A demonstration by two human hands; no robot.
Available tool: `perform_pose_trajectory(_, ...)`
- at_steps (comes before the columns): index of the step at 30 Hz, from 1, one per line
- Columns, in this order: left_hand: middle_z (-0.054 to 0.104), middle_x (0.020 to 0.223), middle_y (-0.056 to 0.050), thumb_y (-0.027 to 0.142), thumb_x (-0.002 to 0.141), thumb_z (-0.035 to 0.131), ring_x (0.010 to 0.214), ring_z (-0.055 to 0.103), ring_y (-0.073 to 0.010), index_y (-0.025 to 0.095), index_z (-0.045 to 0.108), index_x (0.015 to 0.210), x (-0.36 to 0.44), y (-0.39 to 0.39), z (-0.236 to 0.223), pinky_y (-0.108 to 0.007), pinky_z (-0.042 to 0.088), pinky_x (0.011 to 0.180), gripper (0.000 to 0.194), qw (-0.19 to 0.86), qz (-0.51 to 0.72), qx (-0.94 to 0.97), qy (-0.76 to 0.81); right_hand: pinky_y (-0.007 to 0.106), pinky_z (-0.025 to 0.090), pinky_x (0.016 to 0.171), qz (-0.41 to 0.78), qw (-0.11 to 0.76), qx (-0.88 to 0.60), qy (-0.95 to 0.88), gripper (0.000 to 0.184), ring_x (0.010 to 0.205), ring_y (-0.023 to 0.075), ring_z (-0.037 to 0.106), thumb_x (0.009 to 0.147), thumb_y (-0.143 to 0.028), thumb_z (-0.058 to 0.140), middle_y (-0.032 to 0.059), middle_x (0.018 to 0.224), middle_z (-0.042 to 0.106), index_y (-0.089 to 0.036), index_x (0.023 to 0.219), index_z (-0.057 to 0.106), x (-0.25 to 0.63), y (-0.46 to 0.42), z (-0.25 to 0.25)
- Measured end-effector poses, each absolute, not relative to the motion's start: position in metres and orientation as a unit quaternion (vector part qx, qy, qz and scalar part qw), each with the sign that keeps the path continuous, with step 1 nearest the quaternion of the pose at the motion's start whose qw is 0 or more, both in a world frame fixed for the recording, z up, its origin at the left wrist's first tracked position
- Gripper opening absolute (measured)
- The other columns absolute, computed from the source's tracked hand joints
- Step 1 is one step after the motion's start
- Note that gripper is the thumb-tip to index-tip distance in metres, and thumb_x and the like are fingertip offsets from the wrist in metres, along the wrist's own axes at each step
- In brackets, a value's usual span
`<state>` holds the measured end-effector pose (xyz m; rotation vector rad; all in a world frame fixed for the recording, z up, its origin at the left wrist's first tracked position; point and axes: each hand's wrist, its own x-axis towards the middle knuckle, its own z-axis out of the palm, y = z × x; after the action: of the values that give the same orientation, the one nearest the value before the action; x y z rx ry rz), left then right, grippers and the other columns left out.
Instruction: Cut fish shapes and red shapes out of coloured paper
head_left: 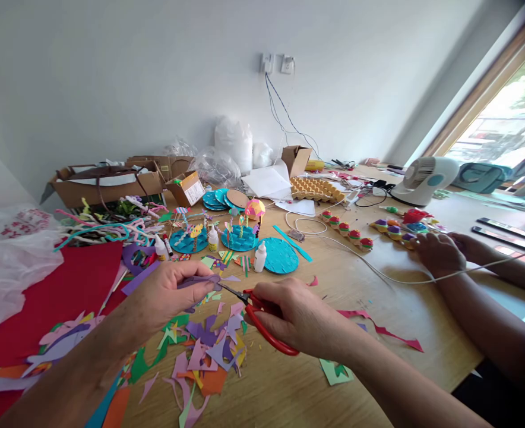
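Observation:
My left hand (167, 294) pinches a small piece of purple paper (198, 280) between thumb and fingers. In my right hand (296, 315) is a pair of red-handled scissors (271, 336), its fingers wrapped in and around the loops. The metal blades point left and their tips meet the paper's edge; whether they are open or closed I cannot tell. Below both hands lie many paper scraps (213, 351) in purple, pink, green and orange. Just beyond are a white glue bottle (260, 257) and a blue disc (281, 255).
Blue discs with paper fish decorations (240, 236) stand behind the hands. Red paper (66, 291) and pipe cleaners (106, 229) are at left. Painted egg-carton strips (347, 230), a white cable (378, 271), a fan (425, 180) and another person's hands (440, 254) are at right.

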<state>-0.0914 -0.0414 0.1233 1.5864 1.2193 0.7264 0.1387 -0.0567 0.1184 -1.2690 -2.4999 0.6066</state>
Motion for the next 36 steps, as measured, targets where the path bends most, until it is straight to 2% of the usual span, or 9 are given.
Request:
perform_pose_trajectory(19, 0.043, 0.057, 0.005, 0.050, 0.069, 0.069, 0.052, 0.034, -0.0102, 0.019, 0.069, 0.072, -0.0905, -0.0426, 0.1263, -0.020, 0.027, 0.046, 0.032, 0.488, 0.296, 0.630, 0.526, 0.024, 0.025, 0.053, 0.199, 0.128, -0.431, -0.870, 0.021, 0.057, 0.0103, 0.040, 0.090, -0.027, 0.056, -0.0010, 0.064, 0.054, -0.017, 0.072, 0.055, 0.1395, -0.0566, 0.1210)
perform_pose_trajectory(36, 0.043, 0.056, 0.006, 0.050, 0.069, 0.073, 0.052, 0.032, -0.0091, 0.019, 0.069, 0.072, -0.0891, -0.0440, 0.1266, -0.020, 0.025, 0.047, 0.031, 0.529, 0.310, 0.608, 0.504, 0.024, 0.023, 0.052, 0.198, 0.126, -0.432, -0.871, 0.026, 0.055, 0.0092, 0.039, 0.092, -0.027, 0.056, -0.0021, 0.061, 0.050, -0.016, 0.068, 0.053, 0.1396, -0.0580, 0.1208)
